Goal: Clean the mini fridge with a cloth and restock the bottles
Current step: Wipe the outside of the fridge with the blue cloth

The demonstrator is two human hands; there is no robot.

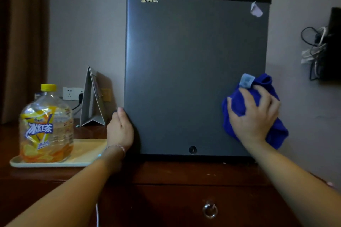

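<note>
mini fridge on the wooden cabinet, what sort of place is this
Probably a hotel room: a compact mini fridge sits on a dark wooden cabinet, a folded tent card stands by the wall, and a bottle waits on a serving tray.

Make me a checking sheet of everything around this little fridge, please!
Surface: dark wooden dresser, drawer ring pull below.
Job's things: mini fridge, door closed; blue cloth on its door; iced tea bottle on a tray, left.
Clutter: folded card stand beside the fridge; peeling sticker on the door.
Grips: left grip holds the fridge's left edge; right grip presses the cloth.
Cables: tangled cables on the right wall; plug in wall socket.
Surroundings: grey wall, brown curtain left.
</note>
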